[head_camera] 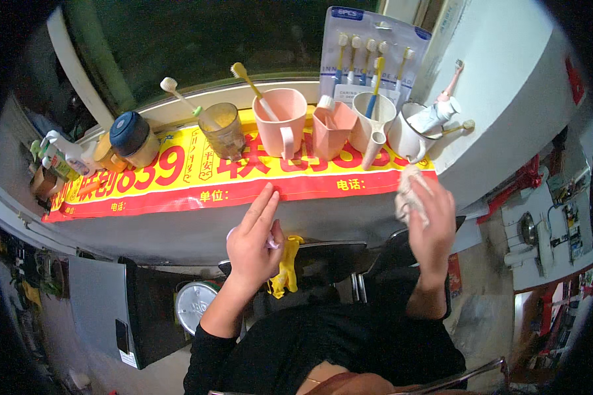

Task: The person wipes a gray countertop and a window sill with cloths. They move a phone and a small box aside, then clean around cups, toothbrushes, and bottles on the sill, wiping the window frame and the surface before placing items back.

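Observation:
My right hand (pixel 432 212) grips a pale crumpled cloth (pixel 411 197) at the front edge of the sill, below a white enamel mug (pixel 411 140). My left hand (pixel 257 242) is shut on a lilac cloth (pixel 273 242), two fingers pointing at the red-and-yellow printed banner (pixel 296 186). On the banner stand a white handled cup (pixel 370 121), an angular pink cup (pixel 330 131), a pink mug (pixel 280 126) and a brownish translucent cup (pixel 223 133), each with a toothbrush in it. The enamel mug holds toothbrushes and a white tube (pixel 432 116).
A toothbrush blister pack (pixel 375 29) leans at the window behind the cups. A dark-lidded jar (pixel 132 138) and bottles (pixel 62 153) stand at the left. A yellow glove (pixel 286 269) hangs over a black chair (pixel 326 261) below the sill. A white wall (pixel 504 94) bounds the right.

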The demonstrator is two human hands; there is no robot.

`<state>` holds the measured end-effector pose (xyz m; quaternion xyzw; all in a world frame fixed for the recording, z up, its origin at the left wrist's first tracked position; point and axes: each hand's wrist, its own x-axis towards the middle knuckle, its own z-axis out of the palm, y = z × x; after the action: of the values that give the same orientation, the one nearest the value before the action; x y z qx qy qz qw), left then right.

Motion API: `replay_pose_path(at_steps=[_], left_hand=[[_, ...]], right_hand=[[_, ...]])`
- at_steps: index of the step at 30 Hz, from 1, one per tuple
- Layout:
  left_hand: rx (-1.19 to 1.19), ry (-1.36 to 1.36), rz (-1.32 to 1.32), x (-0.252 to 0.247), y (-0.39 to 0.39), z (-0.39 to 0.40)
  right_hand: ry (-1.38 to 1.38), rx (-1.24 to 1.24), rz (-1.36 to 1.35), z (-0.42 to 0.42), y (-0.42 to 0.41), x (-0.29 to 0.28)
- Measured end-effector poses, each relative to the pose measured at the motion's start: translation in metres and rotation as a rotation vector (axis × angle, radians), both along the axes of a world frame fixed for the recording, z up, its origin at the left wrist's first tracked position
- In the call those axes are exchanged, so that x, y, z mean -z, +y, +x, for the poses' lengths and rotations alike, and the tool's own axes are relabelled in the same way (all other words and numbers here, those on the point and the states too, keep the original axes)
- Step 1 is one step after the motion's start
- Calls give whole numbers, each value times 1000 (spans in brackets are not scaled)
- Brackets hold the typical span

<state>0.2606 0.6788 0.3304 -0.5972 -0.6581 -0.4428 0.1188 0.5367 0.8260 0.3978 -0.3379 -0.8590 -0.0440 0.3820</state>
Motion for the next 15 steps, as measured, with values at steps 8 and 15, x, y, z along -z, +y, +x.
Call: replay_pose_path(at_steps=[8, 15], left_hand=[[-23, -46, -35, 6, -11, -11], [4, -29, -17, 15, -9, -15]], right_hand=[[-69, -338, -8, -86, -15, -7], [-160, -223, -21, -128, -22, 10]])
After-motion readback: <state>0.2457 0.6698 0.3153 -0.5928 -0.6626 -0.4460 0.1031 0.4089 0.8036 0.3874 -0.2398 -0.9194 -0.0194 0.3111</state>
